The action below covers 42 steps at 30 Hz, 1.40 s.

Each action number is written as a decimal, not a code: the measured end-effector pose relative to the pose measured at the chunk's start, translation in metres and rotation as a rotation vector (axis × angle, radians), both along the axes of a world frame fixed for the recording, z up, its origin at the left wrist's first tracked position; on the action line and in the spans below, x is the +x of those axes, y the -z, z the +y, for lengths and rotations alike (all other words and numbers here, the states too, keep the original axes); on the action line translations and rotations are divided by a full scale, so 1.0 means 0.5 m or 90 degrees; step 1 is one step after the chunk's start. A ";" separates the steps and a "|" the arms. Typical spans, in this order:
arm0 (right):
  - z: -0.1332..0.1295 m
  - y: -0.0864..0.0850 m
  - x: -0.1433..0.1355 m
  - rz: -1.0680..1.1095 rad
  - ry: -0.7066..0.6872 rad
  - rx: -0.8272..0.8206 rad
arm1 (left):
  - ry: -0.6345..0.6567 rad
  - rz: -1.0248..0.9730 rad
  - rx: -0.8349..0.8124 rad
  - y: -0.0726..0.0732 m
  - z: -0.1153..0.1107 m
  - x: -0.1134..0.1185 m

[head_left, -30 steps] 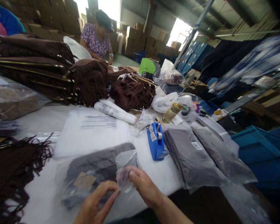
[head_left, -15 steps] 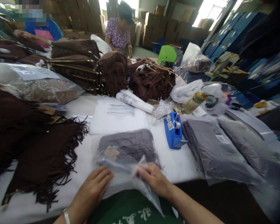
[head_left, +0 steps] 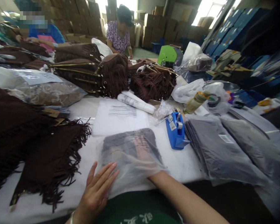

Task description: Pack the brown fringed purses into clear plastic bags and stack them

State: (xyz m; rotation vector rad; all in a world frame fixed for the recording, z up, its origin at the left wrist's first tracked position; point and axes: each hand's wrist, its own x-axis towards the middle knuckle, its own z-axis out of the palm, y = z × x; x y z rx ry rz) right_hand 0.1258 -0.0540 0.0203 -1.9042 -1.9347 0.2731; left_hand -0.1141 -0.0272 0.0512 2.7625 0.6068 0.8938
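Observation:
A flat, dark grey fabric piece with rounded corners [head_left: 116, 141] lies inside a clear plastic bag [head_left: 128, 182] at the table's front edge. My left hand [head_left: 99, 183] rests on the near left part of the plastic bag, palm down with its fingers spread. Through the bag's near opening reaches my right hand [head_left: 143, 151], showing hazily through the plastic. It lies over the grey piece, and its fingers look stretched forward with nothing held. A blue tape dispenser [head_left: 176, 132] stands just beyond to the right.
Bagged grey pieces [head_left: 224, 149] are stacked at the right. Brown fringed bags [head_left: 46, 158] lie at the left, with more [head_left: 114, 74] piled across the back. A stack of clear plastic bags [head_left: 107, 119] and a white roll [head_left: 136, 102] lie ahead. Two people work across the table.
My right hand has let go of the bag's near edge and slid forward inside the bag. My left hand has opened its fingers wider on the plastic.

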 end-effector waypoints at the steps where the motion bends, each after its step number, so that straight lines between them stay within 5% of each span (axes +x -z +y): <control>1: -0.016 0.015 -0.004 -0.013 -0.005 -0.001 | -0.001 0.021 -0.008 0.016 -0.003 -0.015; 5: -0.024 0.070 -0.030 -0.080 -0.091 -0.003 | 0.003 0.103 -0.004 0.072 -0.007 -0.062; 10: -0.003 0.088 -0.007 -0.111 -0.132 -0.026 | 0.086 0.280 0.051 0.085 0.015 -0.089; 14: -0.146 0.061 0.054 -0.080 -0.243 -0.094 | 0.125 0.356 0.014 0.078 0.041 -0.098; 18: -0.273 -0.007 0.101 0.007 -0.237 -0.180 | 0.130 0.309 -0.034 0.066 0.062 -0.099; 23: -0.216 -0.067 0.119 0.119 -0.258 -0.168 | 0.149 0.299 0.029 0.058 0.075 -0.098; 30: -0.163 -0.026 0.206 0.063 -0.249 -0.152 | 0.032 0.168 -0.006 0.097 0.073 -0.127; 34: -0.169 0.008 0.216 0.056 -0.219 -0.016 | -0.118 0.082 -0.089 0.128 0.061 -0.114; 38: -0.154 0.024 0.167 0.095 -0.037 0.012 | -0.297 0.089 -0.012 0.145 0.076 -0.107; 42: -0.133 0.019 0.105 0.113 0.114 -0.077 | -0.337 0.196 -0.060 0.128 0.114 -0.125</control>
